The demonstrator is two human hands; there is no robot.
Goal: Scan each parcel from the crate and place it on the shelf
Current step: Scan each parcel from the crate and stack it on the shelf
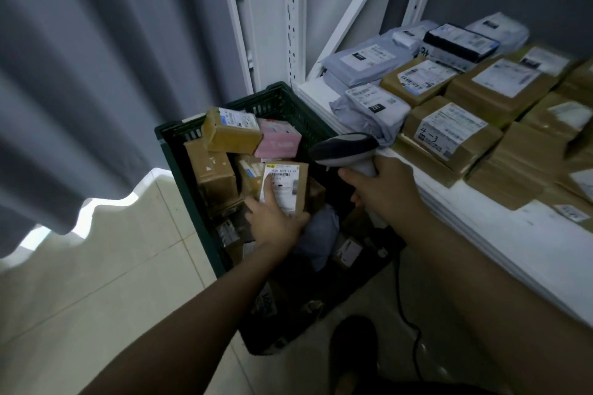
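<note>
The left hand (276,221) grasps 1 small brown cardboard parcel with a white shipping label (285,186), thumb lying across the label and fingers behind. The parcel stands raised, label up, above the other boxes inside the dark green slatted plastic crate (179,151). The right hand (385,189) is clenched round the handle of a grey and black handheld barcode scanner (345,147), whose head points left toward the parcel from just beside it.

The scan looks like the step in hand, and the thumb is the likeliest trouble: it covers the label's left side close to the barcode, so the read may fail unless the grip shifts. The scanner's black cable (414,340) trails down to the floor near the person's foot and could snag. The white metal shelf (481,221) is crowded with brown and grey parcels, so a hurried placement might knock 1 off the edge.
</note>
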